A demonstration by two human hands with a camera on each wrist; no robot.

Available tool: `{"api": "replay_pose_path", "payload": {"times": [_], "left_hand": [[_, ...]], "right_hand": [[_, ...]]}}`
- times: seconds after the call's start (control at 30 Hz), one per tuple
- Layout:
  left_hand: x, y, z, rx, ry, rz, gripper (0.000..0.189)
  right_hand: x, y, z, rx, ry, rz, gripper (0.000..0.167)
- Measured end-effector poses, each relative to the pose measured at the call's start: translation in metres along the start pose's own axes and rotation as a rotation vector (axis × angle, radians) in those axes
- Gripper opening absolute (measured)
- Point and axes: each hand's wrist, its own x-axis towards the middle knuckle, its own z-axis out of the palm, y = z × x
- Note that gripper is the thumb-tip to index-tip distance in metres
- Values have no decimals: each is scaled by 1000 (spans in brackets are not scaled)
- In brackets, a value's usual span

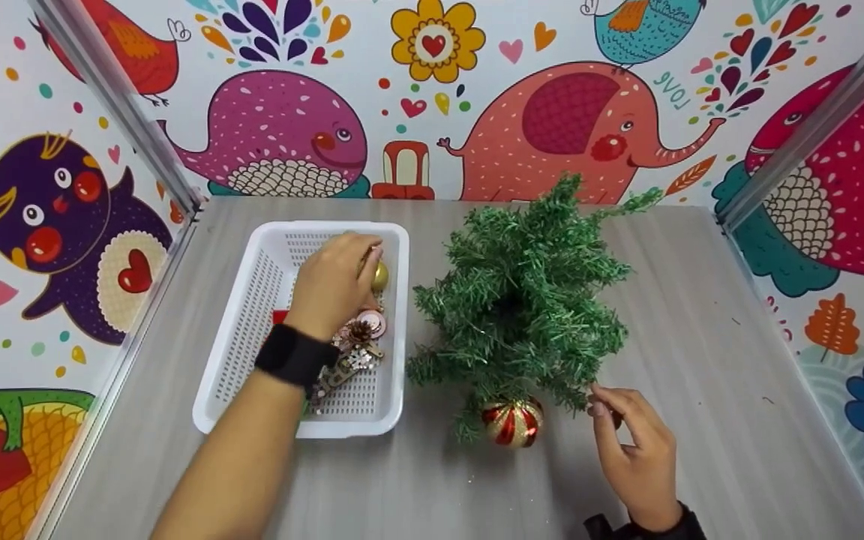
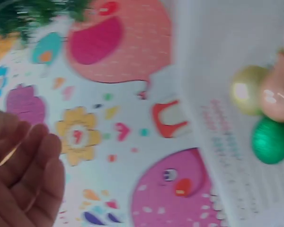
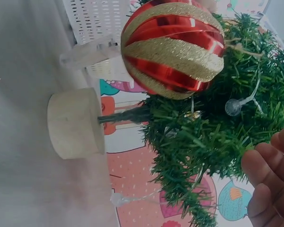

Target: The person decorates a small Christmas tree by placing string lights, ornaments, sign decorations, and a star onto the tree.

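Observation:
My left hand reaches into the white basket, fingers curled. A thin gold-coloured piece shows between its thumb and fingers in the left wrist view, mostly hidden. Beside the fingertips is a gold ball; a pink ball and a green ball also lie in the basket. My right hand pinches a branch tip of the small green Christmas tree at its near right side. A red and gold striped ball hangs at the tree's near side.
A pine cone and several small decorations lie in the basket. In the right wrist view, the tree stands on a round pale base, with clear-bulb lights in its branches. Printed panels rise at the back and sides.

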Motion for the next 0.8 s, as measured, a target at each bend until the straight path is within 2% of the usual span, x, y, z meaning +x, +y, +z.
{"api": "replay_pose_path", "payload": {"times": [0.03, 0.1, 0.2, 0.3, 0.43, 0.6, 0.67, 0.8], "left_hand": [[3, -8, 7, 13, -56, -23, 28], [5, -22, 22, 43, -151, -32, 23], [2, -39, 44, 91, -233, 31, 12], [-3, -49, 59, 143, -284, 89, 3], [-8, -53, 69, 222, -370, 53, 16], [-11, -54, 78, 280, -473, 21, 16], [-12, -56, 81, 280, -493, 18, 15], [-14, -61, 87, 260, -498, -30, 13]], "right_hand": [[-1, 0, 0, -4, -5, 7, 23], [-2, 0, 1, -8, -16, 33, 32], [-4, -1, 1, -14, -34, 73, 42], [-6, -1, 2, -11, -43, 90, 46], [-7, 1, 4, -7, -43, 91, 44], [-7, 2, 4, -10, -71, 117, 44], [-8, 2, 4, -9, -88, 130, 44], [-7, 2, 6, -5, -97, 134, 44]]}}
